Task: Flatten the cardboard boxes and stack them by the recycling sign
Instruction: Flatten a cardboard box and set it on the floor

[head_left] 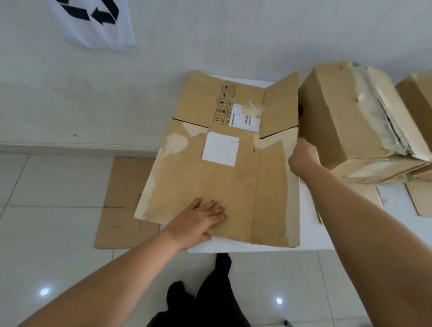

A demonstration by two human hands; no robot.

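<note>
A flattened cardboard box point(216, 186) with white labels lies on the white table point(307, 232), one far flap standing up. My left hand point(201, 220) grips its near edge, fingers flat on top and thumb under. My right hand point(304, 156) holds the box's right edge, fingers hidden behind it. An unflattened box point(349, 121) with torn tape stands to the right, another box point(431, 105) beyond it. The recycling sign point(87, 9) hangs on the wall at upper left. A flat cardboard sheet point(121, 205) lies on the floor below it.
More flat cardboard point(427, 199) lies on the table under the standing boxes. The tiled floor point(40, 253) spreads to the left and front. My dark-clothed legs point(209, 302) stand against the table's near edge.
</note>
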